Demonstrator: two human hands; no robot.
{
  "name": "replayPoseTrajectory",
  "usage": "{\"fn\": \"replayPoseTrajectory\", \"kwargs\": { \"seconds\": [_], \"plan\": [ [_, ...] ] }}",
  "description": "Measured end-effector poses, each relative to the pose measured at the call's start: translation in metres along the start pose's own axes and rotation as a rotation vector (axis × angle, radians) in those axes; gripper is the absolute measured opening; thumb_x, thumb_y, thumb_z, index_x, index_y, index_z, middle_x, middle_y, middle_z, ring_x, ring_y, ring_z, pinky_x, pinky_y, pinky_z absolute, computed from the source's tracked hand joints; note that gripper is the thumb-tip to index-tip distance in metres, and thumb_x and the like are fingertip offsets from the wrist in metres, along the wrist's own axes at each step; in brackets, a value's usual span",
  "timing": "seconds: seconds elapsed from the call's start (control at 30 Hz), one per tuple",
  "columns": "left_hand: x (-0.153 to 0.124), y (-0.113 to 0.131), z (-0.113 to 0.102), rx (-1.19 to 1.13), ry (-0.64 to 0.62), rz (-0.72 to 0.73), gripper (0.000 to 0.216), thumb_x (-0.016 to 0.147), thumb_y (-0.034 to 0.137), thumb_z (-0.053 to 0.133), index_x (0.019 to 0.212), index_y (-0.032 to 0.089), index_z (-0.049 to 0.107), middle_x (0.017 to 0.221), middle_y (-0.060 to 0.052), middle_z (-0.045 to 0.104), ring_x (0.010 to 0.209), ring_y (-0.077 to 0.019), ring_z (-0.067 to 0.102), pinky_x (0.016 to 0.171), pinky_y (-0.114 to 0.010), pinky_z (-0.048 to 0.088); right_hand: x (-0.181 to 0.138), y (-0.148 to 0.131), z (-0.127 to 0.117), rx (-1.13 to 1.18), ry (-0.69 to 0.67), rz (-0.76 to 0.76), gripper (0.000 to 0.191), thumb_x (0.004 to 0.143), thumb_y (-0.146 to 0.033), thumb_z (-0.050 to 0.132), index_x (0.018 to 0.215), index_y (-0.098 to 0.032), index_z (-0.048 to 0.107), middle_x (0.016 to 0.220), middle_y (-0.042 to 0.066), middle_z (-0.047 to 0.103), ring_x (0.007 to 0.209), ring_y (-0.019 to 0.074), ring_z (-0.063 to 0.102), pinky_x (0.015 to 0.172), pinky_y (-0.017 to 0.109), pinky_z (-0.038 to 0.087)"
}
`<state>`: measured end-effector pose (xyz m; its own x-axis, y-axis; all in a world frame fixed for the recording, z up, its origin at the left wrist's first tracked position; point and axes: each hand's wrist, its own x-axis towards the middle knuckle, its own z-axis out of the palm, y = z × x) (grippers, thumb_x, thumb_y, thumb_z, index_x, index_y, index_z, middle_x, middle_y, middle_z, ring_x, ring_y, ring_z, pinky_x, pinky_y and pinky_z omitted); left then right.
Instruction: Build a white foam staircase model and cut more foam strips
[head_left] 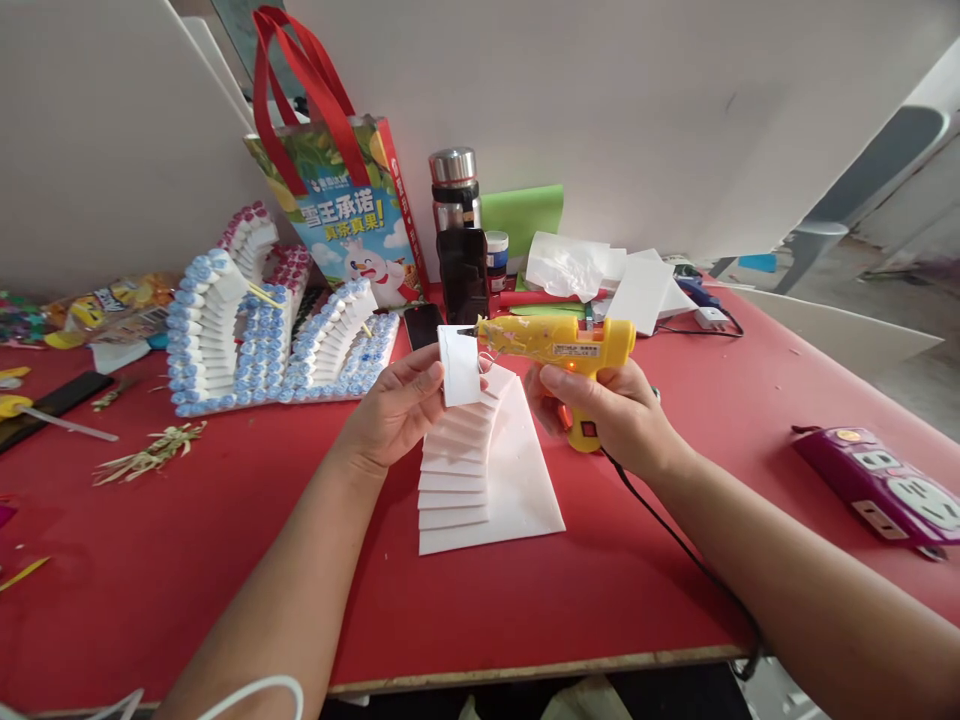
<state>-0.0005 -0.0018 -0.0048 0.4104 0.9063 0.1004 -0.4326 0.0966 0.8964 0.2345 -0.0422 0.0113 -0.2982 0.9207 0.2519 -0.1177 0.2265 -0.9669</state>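
Note:
Between the thumb and fingers of my left hand [401,405] is a small white foam board piece [460,370], held upright. My right hand [611,400] is wrapped round the handle of a yellow hot glue gun [555,340], its orange light glowing. The nozzle points left and meets the upper part of the small piece; whether it touches cannot be made out. Below both hands lies a white foam base board [525,490], with a curved row of overlapping white steps [454,500] on it. The far end of that row is partly hidden behind my left hand and the held piece.
Blue-and-white stair models [232,340] stand at the back left, near a shopping bag [352,220] and a steel thermos [454,185]. White scraps [637,285] lie at the back right. A purple power strip [885,485] sits right; the gun's black cord [675,540] trails over the table's front edge.

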Motion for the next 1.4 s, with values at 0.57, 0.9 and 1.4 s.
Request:
{"fn": "replayPoseTrajectory", "kwargs": {
  "seconds": [0.57, 0.9, 1.4],
  "plan": [
    [-0.0021, -0.0024, -0.0035, -0.020, 0.004, -0.058, 0.032, 0.087, 0.023, 0.072, 0.118, 0.017, 0.074, 0.111, -0.014, 0.076, 0.097, -0.0287, 0.075, 0.095, -0.041, 0.056, -0.0001, -0.0006, 0.0024, -0.102, 0.054, -0.007, 0.037, 0.094, -0.042, 0.061, 0.065, -0.019, 0.057, 0.058, 0.000, 0.056, 0.053, 0.0135, 0.054, 0.052, 0.030, 0.042],
    [-0.0017, -0.0018, -0.0029, -0.004, -0.012, -0.050, 0.031, 0.087, 0.023, 0.071, 0.118, 0.018, 0.074, 0.110, -0.013, 0.076, 0.097, -0.0284, 0.075, 0.093, -0.042, 0.057, 0.0001, -0.0006, 0.0037, -0.092, 0.065, 0.007, 0.036, 0.093, -0.041, 0.062, 0.065, -0.019, 0.056, 0.057, 0.000, 0.055, 0.052, 0.0130, 0.054, 0.052, 0.030, 0.042],
    [-0.0023, -0.0012, -0.0004, 0.036, -0.049, -0.026, 0.031, 0.087, 0.026, 0.071, 0.117, 0.019, 0.074, 0.113, -0.011, 0.076, 0.098, -0.0286, 0.074, 0.097, -0.045, 0.056, 0.0002, -0.0009, 0.0034, -0.094, 0.044, 0.017, 0.038, 0.094, -0.042, 0.061, 0.064, -0.019, 0.054, 0.056, -0.001, 0.053, 0.051, 0.0123, 0.052, 0.050, 0.029, 0.040]
  ]
}}
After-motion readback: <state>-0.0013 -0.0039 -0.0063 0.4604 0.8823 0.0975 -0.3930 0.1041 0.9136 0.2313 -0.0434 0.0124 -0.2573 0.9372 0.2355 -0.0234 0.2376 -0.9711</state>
